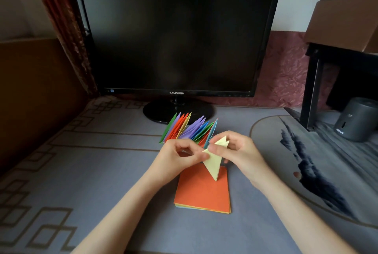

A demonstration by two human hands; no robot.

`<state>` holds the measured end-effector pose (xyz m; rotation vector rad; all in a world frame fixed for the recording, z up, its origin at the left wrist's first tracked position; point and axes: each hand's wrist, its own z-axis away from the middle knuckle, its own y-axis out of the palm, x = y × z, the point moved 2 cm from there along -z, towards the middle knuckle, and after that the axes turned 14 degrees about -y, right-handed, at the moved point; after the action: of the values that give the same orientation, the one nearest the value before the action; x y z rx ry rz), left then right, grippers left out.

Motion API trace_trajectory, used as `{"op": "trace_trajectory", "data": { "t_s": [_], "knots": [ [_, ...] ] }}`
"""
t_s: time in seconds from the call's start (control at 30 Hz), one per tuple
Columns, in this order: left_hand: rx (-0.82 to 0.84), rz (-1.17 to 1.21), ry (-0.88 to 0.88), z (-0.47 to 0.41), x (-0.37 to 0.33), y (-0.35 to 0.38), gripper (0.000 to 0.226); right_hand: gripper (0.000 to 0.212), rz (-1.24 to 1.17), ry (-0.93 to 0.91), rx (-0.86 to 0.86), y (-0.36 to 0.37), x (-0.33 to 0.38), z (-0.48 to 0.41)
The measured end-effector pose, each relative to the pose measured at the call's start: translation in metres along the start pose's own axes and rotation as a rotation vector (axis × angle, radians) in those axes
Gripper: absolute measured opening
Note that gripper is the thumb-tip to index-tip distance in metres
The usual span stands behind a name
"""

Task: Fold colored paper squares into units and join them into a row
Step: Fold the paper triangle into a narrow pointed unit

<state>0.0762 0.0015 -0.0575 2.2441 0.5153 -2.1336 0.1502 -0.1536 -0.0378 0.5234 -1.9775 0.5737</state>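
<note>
A pale yellow folded paper unit (213, 161) hangs between both hands above the stack, its point aimed down. My left hand (180, 157) pinches its left corner. My right hand (235, 151) pinches its upper edge between thumb and fingers. Under it lies a stack of paper squares (202, 192) with an orange sheet on top. Just behind my hands stands a row of joined units (188, 128) in green, purple, orange, yellow, blue and red, fanned upright on the table.
A black monitor (176, 36) on its round stand (178, 110) fills the back of the grey patterned table (81, 171). A round dark-patterned mat (319, 161) lies at right, with a grey cylinder (356, 119) and a black shelf leg (311, 94) behind it.
</note>
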Motion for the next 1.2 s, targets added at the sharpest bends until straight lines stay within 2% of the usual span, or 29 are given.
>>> {"op": "trace_trajectory", "data": {
  "t_s": [0.07, 0.23, 0.37, 0.47, 0.57, 0.9, 1.03, 1.2],
  "knots": [
    [0.001, -0.014, -0.013, 0.0008, -0.0005, 0.0015, 0.011, 0.007, 0.005, 0.004, 0.0, 0.0008, -0.0028, 0.0003],
    [-0.049, 0.13, -0.052, 0.0013, -0.0034, 0.0036, 0.007, 0.005, -0.071, -0.026, -0.127, 0.0018, -0.0013, -0.0017],
    [-0.116, 0.253, -0.074, 0.0004, -0.0031, 0.0023, 0.014, 0.006, -0.105, -0.054, -0.13, 0.0072, -0.0016, -0.002],
    [-0.145, 0.192, -0.045, 0.0017, -0.0039, 0.0023, 0.012, 0.006, -0.057, -0.037, -0.077, 0.0083, -0.0029, -0.0012],
    [-0.149, 0.023, 0.012, 0.0041, -0.005, 0.0027, 0.012, 0.005, 0.029, -0.007, -0.03, 0.0081, -0.0059, -0.0001],
    [-0.264, -0.223, 0.112, 0.0035, -0.0083, 0.0071, 0.011, 0.007, 0.027, 0.039, 0.034, 0.0042, -0.0071, -0.0032],
    [-0.346, -0.242, 0.089, 0.0012, -0.0061, 0.0017, 0.012, 0.01, 0.065, 0.034, 0.063, 0.0033, -0.0076, -0.0022],
    [-0.281, -0.103, 0.014, 0.0024, -0.0058, 0.0036, 0.009, 0.012, 0.157, 0.006, 0.104, 0.0042, -0.0084, -0.0007]
  ]
}}
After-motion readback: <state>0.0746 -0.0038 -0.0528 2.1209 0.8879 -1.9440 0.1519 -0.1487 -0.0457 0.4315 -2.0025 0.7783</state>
